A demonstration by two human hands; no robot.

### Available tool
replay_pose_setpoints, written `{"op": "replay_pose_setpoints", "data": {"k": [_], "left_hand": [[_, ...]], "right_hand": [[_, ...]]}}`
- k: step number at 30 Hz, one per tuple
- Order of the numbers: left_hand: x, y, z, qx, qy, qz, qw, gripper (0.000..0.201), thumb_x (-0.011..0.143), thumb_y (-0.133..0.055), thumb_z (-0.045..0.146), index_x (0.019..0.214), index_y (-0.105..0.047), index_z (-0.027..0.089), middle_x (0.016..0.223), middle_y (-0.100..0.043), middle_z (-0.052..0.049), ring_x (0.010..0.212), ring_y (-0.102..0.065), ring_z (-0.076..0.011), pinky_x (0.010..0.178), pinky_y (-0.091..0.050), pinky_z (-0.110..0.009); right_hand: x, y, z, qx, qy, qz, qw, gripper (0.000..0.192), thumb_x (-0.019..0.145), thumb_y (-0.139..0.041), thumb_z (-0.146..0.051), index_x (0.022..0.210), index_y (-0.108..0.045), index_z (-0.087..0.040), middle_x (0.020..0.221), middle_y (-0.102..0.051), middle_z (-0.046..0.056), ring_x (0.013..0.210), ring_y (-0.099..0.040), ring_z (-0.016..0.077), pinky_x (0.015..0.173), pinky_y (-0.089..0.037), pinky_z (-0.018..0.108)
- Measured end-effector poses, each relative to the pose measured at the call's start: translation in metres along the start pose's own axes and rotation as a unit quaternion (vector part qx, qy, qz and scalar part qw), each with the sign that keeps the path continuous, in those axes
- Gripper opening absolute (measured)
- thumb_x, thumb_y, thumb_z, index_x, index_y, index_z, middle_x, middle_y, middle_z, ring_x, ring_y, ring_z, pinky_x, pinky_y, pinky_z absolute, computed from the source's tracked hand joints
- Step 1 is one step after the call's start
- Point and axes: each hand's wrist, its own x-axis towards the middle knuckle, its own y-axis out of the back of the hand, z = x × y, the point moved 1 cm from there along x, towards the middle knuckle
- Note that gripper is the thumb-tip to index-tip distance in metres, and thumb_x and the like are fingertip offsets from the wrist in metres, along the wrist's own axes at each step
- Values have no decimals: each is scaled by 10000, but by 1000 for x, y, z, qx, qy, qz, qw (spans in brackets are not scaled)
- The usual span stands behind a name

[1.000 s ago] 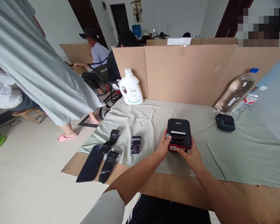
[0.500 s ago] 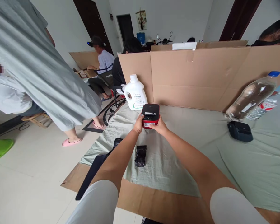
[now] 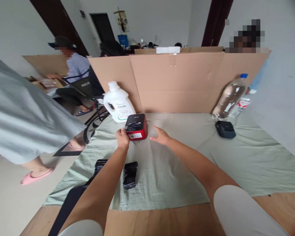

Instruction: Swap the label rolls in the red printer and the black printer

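A red and black label printer (image 3: 137, 126) with a slot in its top and a white label on its front stands on the green cloth. My left hand (image 3: 123, 137) is at its left front edge, fingers curled and pressed against that side. To the right of the printer, my right hand (image 3: 161, 135) is held off it, fingers apart and nothing in them. A white jug with a handle (image 3: 119, 103) stands just behind the printer. Nearer to me lies a glossy black object (image 3: 130, 175), its kind unclear. Another black item (image 3: 100, 165) is partly hidden by my left forearm.
A cardboard panel (image 3: 177, 82) stands along the back of the cloth-covered table (image 3: 177, 183). At the right are a large bottle with a blue cap (image 3: 229, 98), a smaller clear bottle (image 3: 242, 104) and a black device (image 3: 225, 129). A person in grey (image 3: 27, 121) stands at the left; others sit beyond.
My right hand has let go of the printer and moved off to its right, opening. The printer now rests on the cloth. The view has turned right, so things appear shifted left.
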Motion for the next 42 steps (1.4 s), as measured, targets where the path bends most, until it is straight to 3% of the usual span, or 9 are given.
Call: {"op": "replay_pose_setpoints", "data": {"k": [3, 8, 11, 14, 19, 24, 30, 35, 42], "left_hand": [[-35, 2, 7, 126, -82, 50, 987, 350, 829, -531, 316, 1148, -499, 177, 1285, -492, -125, 1305, -385, -283, 1121, -262, -456], [-139, -34, 31, 134, -241, -213, 937, 401, 797, -568, 284, 1188, -522, 207, 1269, -547, -115, 1264, -455, -296, 1098, -317, -473], [-202, -61, 41, 200, -238, -351, 883, 466, 860, -494, 318, 1302, -506, 168, 1423, -468, -162, 1402, -296, -345, 1130, -232, -529], [-247, -74, 43, 256, -241, -436, 828, 543, 900, -456, 386, 1408, -447, 196, 1549, -316, -131, 1466, -136, -358, 1160, -87, -566], [-275, -65, 41, 290, -266, -510, 765, 598, 913, -435, 463, 1461, -392, 228, 1586, -235, -92, 1483, -83, -326, 1181, 14, -523], [-274, -57, 40, 286, -274, -513, 762, 592, 908, -451, 450, 1448, -406, 212, 1584, -242, -101, 1484, -83, -321, 1186, 10, -510], [-269, -53, 40, 220, -275, -467, 811, 484, 888, -446, 292, 1353, -491, 165, 1431, -482, -133, 1396, -329, -285, 1178, -157, -487], [-263, -53, 32, 116, -271, -416, 861, 515, 875, -379, 193, 1383, -464, 172, 1405, -510, -127, 1324, -423, -254, 1136, -283, -470], [-255, -62, 13, 51, -166, -408, 896, 533, 786, -476, 153, 1310, -557, 205, 1336, -573, -102, 1317, -429, -296, 1159, -236, -491]], "right_hand": [[-23, 77, 49, -77, -82, 93, 989, 688, 745, -687, -406, 1363, -474, -194, 1432, -466, 152, 1373, -351, 316, 1133, -256, 481], [-74, 205, 145, -214, -224, 239, 920, 691, 789, -632, -442, 1376, -442, -132, 1547, -181, 239, 1438, -63, 432, 1097, -81, 632], [-102, 241, 193, -281, -336, 236, 868, 788, 750, -648, -554, 1420, -390, -229, 1545, -160, 236, 1399, -167, 473, 1038, -203, 630], [-125, 249, 219, -261, -374, 190, 870, 877, 744, -620, -602, 1479, -277, -268, 1498, -224, 251, 1310, -349, 455, 993, -310, 550], [-156, 245, 216, -270, -359, 191, 873, 870, 736, -609, -602, 1473, -294, -264, 1382, -359, 223, 1252, -411, 431, 987, -347, 500], [-187, 218, 179, -237, -322, 232, 887, 803, 743, -596, -596, 1436, -379, -255, 1305, -451, 189, 1215, -459, 391, 991, -375, 500], [-208, 129, 108, -192, -117, 222, 949, 746, 740, -607, -544, 1385, -460, -199, 1221, -534, 176, 1159, -506, 330, 999, -397, 473], [-212, 60, 62, -179, -91, 235, 951, 722, 748, -605, -559, 1363, -476, -203, 1215, -514, 203, 1113, -513, 374, 917, -416, 558], [-230, 37, 47, -216, -43, 197, 955, 723, 795, -588, -554, 1395, -430, -184, 1388, -381, 238, 1171, -466, 390, 915, -420, 553]]}}
